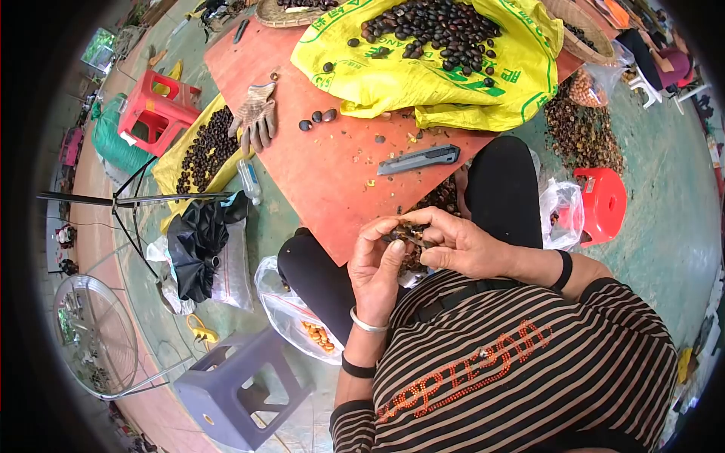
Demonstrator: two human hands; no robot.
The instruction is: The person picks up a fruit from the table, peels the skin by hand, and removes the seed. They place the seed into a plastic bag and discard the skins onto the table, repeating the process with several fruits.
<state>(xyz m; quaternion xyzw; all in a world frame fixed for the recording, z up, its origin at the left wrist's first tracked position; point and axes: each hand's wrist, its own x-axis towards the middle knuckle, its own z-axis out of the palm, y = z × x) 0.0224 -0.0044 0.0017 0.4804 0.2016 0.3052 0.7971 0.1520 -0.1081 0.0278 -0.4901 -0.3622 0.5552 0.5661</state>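
In front of my chest, both hands meet, fingers closed. My left hand (377, 260) pinches a dark brown nut (408, 232) between thumb and fingers. My right hand (461, 245) presses against the same nut from the other side, its fingertips bent round it. The fingers cover much of the nut, and I cannot make out whether a small tool is there too. Beyond my hands, a grey utility knife (419, 159) lies on the red board (317, 181). Several loose nuts (317, 117) and shell crumbs are scattered near it.
A yellow sack (453, 117) bears a heap of dark nuts. Left of the board are a work glove (256, 117), a red stool (158, 109) and a metal stand (113, 200). A plastic bag (283, 302) with orange kernels sits beside a grey stool (226, 392). Another red stool (604, 205) stands right.
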